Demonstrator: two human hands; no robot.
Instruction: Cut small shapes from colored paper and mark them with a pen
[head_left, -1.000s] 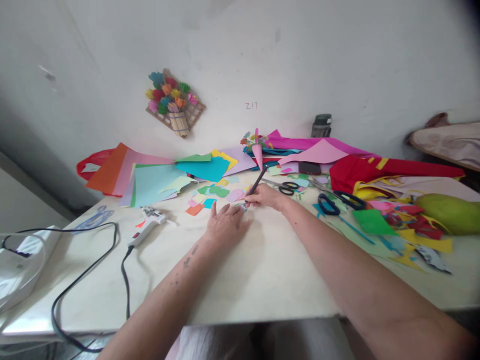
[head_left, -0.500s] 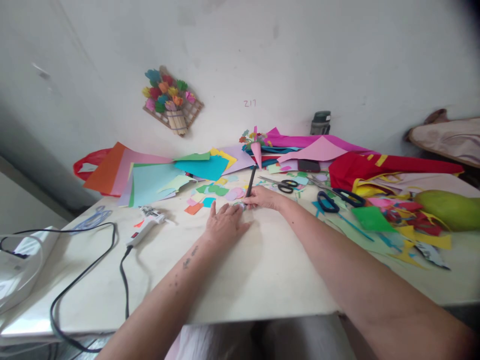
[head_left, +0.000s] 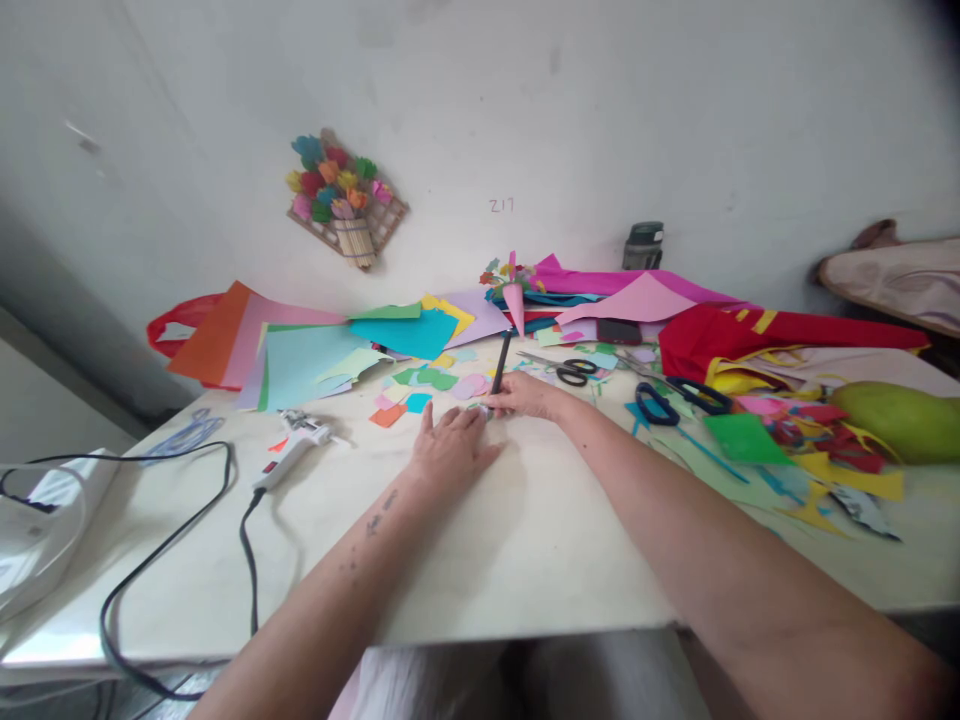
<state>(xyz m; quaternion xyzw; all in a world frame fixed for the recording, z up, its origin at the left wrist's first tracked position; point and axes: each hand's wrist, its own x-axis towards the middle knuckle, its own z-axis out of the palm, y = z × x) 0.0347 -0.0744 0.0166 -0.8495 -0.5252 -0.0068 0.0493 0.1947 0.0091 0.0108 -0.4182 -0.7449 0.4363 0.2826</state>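
My right hand point(head_left: 529, 396) is closed round a dark pen point(head_left: 502, 362), which stands nearly upright with its lower end by my left fingertips. Flat on the table, my left hand point(head_left: 451, 447) has its fingers stretched out, pressing at a small pale piece of paper point(head_left: 485, 410) that is mostly hidden. Just beyond the fingers lie small cut papers: an orange piece point(head_left: 388, 416), a blue piece point(head_left: 418, 403), green pieces point(head_left: 436, 379) and a pink piece point(head_left: 471, 386).
A white glue gun point(head_left: 289, 456) with a black cord lies to the left. Black-handled scissors point(head_left: 576, 372) and blue-handled scissors point(head_left: 656, 403) are at the right, near paper scraps point(head_left: 840, 430) and a green mango-like fruit point(head_left: 900, 420). Coloured sheets point(head_left: 307, 365) line the back.
Almost nothing differs. Both hands and the pen keep their places; the view has shifted very slightly.
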